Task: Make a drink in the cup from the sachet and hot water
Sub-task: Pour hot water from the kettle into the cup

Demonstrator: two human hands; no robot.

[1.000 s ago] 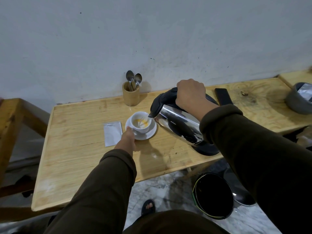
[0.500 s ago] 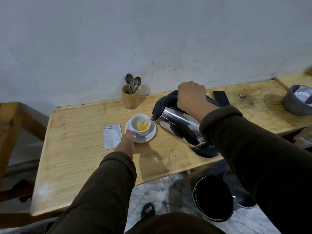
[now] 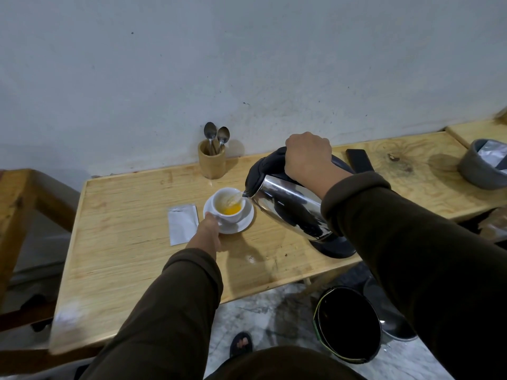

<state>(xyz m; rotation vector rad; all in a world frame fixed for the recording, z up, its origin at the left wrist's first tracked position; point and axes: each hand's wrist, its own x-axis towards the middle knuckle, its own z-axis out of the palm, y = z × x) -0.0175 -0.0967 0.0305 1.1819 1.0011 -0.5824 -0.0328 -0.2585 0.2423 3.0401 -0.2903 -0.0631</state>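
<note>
A white cup [image 3: 229, 205] stands on a white saucer [image 3: 245, 222] in the middle of the wooden table [image 3: 123, 259]. Orange liquid lies in the cup's bottom. My right hand [image 3: 308, 156] grips the black handle of a steel kettle [image 3: 288, 208], which is tilted left with its spout over the cup's rim; a thin stream of water runs into the cup. My left hand [image 3: 207, 231] holds the saucer's near-left edge, fingers by the cup handle. A white sachet [image 3: 182, 223] lies flat just left of the saucer.
A wooden holder with two spoons [image 3: 211, 161] stands by the wall. The black kettle base [image 3: 336, 246] sits near the table's front edge, a black slab [image 3: 359, 160] behind it. A grey bowl [image 3: 484, 167] is at the far right. A black bin [image 3: 348, 323] stands on the floor.
The kettle has tipped further toward the cup and water now pours in. The orange liquid in the cup has risen. My left hand has stayed at the saucer.
</note>
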